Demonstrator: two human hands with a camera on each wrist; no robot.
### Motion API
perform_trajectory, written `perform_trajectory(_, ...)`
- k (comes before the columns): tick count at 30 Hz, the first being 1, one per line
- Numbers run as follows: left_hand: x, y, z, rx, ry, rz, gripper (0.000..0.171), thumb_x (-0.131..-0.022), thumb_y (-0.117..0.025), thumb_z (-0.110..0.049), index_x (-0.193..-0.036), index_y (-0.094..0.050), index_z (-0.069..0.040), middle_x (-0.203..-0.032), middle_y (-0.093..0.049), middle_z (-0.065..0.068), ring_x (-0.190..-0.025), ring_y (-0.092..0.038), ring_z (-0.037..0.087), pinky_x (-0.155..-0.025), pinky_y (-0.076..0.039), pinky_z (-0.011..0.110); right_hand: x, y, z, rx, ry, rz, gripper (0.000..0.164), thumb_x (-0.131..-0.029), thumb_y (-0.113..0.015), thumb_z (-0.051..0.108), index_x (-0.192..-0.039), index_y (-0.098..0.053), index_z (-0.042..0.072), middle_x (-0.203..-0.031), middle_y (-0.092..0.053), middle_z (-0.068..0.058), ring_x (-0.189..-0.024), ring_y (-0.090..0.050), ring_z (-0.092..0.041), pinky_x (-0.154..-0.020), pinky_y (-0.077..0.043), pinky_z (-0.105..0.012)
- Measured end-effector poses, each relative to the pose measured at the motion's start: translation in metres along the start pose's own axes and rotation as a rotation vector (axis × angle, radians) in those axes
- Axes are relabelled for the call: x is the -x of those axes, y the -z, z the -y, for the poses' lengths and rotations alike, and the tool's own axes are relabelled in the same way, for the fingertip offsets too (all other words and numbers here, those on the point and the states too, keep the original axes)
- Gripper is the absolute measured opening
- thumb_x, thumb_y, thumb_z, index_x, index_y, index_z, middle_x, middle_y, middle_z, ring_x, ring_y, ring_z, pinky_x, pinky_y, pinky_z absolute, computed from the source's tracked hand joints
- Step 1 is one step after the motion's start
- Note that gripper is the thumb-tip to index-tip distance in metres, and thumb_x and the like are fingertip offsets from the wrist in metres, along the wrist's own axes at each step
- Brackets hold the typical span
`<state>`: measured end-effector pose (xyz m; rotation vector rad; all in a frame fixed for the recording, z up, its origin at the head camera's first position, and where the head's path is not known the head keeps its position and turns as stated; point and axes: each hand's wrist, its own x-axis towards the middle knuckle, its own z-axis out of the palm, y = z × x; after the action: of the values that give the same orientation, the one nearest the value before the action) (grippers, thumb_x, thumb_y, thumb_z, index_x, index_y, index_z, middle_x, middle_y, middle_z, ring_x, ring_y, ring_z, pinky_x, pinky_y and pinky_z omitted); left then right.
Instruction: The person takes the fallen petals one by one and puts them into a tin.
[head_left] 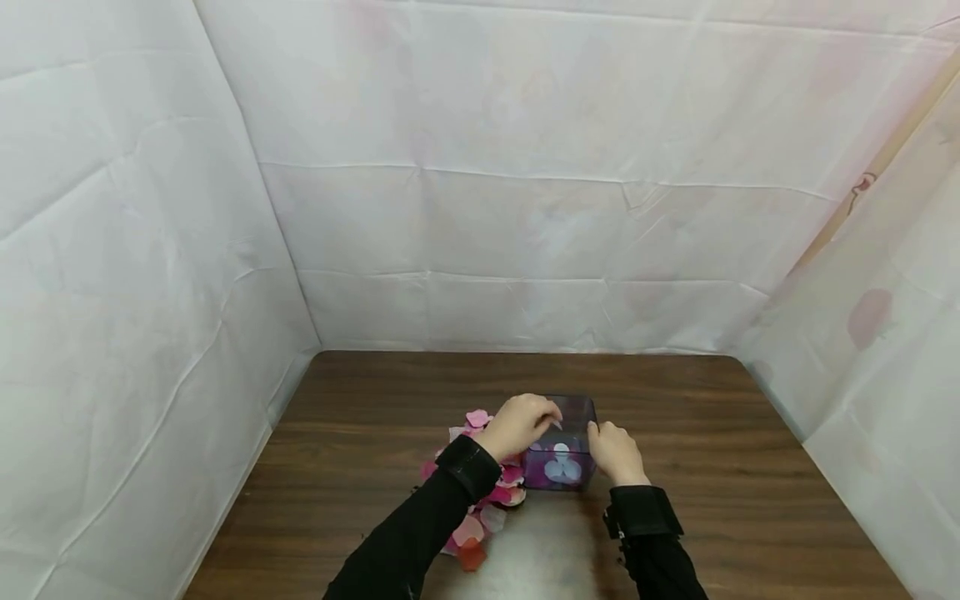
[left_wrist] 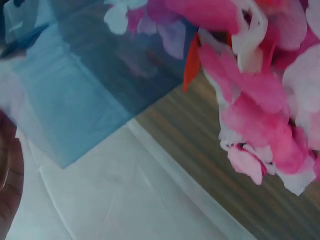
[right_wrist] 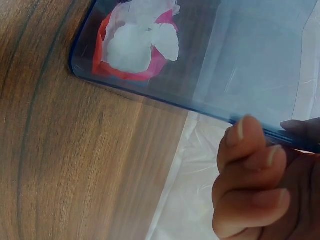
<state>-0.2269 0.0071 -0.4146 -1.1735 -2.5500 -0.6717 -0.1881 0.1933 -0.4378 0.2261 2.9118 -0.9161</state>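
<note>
A see-through, blue-tinted plastic box [head_left: 576, 421] stands on the table with white, pink and red petals [right_wrist: 132, 47] in its bottom. My right hand [head_left: 618, 454] grips the box's right wall at the rim, thumb on the inner side and curled fingers [right_wrist: 250, 165] outside. Above the box's left side is my left hand [head_left: 521, 425], its fingers bent downward and pinching a pale petal [head_left: 557, 424] over the opening. Left of the box, partly under my left forearm, lies a heap of pink, white and red artificial petals [left_wrist: 260, 120].
The brown wood-grain table [head_left: 720, 467] has white cloth walls [head_left: 487, 225] behind it and at both sides. An orange-red petal [head_left: 471, 556] lies at the heap's near end. Black sleeves with wrist straps [head_left: 470, 468] cover both forearms.
</note>
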Motion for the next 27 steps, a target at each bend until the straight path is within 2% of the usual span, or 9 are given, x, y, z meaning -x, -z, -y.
perform_trajectory(2, 0.000, -0.002, 0.000, -0.080, -0.042, 0.074, 0.019, -0.092, -0.058, -0.010, -0.105, -0.071, -0.013, -0.092, -0.073, -0.004, -0.079, -0.065, 0.006, -0.072, -0.048, 0.016, -0.001, 0.000, 0.001, -0.005, 0.004, 0.000, 0.045, -0.100, -0.030, 0.026, -0.066, -0.052, 0.005, -0.055, -0.051, -0.006, -0.048, -0.053, -0.018, -0.049, -0.038, -0.029)
perform_trajectory(6, 0.001, -0.003, 0.000, -0.179, -0.075, 0.162, 0.032, -0.094, -0.054, -0.011, -0.124, -0.063, -0.016, -0.115, -0.069, 0.001, -0.095, -0.066, 0.009, -0.080, -0.050, 0.019, -0.003, 0.000, 0.003, -0.005, 0.007, 0.001, 0.045, -0.100, -0.030, 0.025, -0.064, -0.050, 0.007, -0.050, -0.048, -0.004, -0.046, -0.052, -0.017, -0.048, -0.039, -0.028)
perform_trajectory(9, 0.003, 0.001, 0.002, -0.166, -0.060, 0.167, 0.036, -0.096, -0.052, -0.013, -0.132, -0.056, -0.017, -0.132, -0.059, 0.005, -0.118, -0.057, 0.016, -0.096, -0.046, 0.027, -0.003, 0.000, 0.004, -0.002, 0.005, 0.002, 0.046, -0.100, -0.030, 0.025, -0.064, -0.051, 0.006, -0.050, -0.049, -0.004, -0.045, -0.052, -0.017, -0.047, -0.039, -0.028)
perform_trajectory(11, 0.005, 0.004, 0.006, -0.133, -0.039, 0.148, 0.037, -0.097, -0.051, -0.016, -0.134, -0.053, -0.017, -0.137, -0.054, 0.007, -0.126, -0.051, 0.021, -0.103, -0.041, 0.031, -0.003, 0.001, 0.005, 0.002, 0.005, 0.003, 0.046, -0.100, -0.030, 0.025, -0.064, -0.052, 0.006, -0.051, -0.051, -0.004, -0.046, -0.053, -0.017, -0.048, -0.040, -0.029)
perform_trajectory(14, 0.013, 0.008, 0.015, -0.077, 0.016, 0.103, 0.038, -0.097, -0.051, -0.018, -0.135, -0.051, -0.015, -0.141, -0.049, 0.010, -0.131, -0.045, 0.026, -0.107, -0.037, 0.038, -0.003, 0.001, 0.007, 0.011, 0.016, -0.002, 0.046, -0.100, -0.030, 0.025, -0.064, -0.052, 0.005, -0.054, -0.053, -0.007, -0.046, -0.054, -0.017, -0.050, -0.040, -0.030)
perform_trajectory(20, 0.044, 0.013, 0.044, -0.027, 0.167, 0.065, 0.036, -0.098, -0.050, -0.022, -0.133, -0.054, -0.012, -0.136, -0.053, 0.012, -0.125, -0.050, 0.026, -0.103, -0.040, 0.041, -0.003, 0.003, 0.007, 0.018, 0.039, 0.003, 0.044, -0.100, -0.029, 0.025, -0.063, -0.046, 0.008, -0.059, -0.052, -0.009, -0.049, -0.053, -0.018, -0.052, -0.039, -0.031)
perform_trajectory(25, 0.079, 0.004, 0.068, 0.004, 0.242, 0.049, 0.030, -0.095, -0.054, -0.017, -0.121, -0.062, -0.004, -0.122, -0.063, 0.013, -0.115, -0.059, 0.027, -0.097, -0.046, 0.042, -0.003, 0.005, 0.005, 0.022, 0.043, 0.008, 0.044, -0.101, -0.028, 0.025, -0.064, -0.043, 0.008, -0.058, -0.048, -0.008, -0.050, -0.052, -0.019, -0.053, -0.037, -0.030)
perform_trajectory(27, 0.096, -0.002, 0.074, 0.009, 0.266, 0.080, 0.029, -0.095, -0.055, -0.015, -0.120, -0.063, -0.003, -0.120, -0.064, 0.014, -0.113, -0.059, 0.029, -0.096, -0.046, 0.043, -0.003, 0.006, 0.004, 0.028, 0.044, 0.007, 0.044, -0.101, -0.028, 0.026, -0.063, -0.043, 0.008, -0.058, -0.047, -0.008, -0.051, -0.051, -0.019, -0.053, -0.037, -0.030)
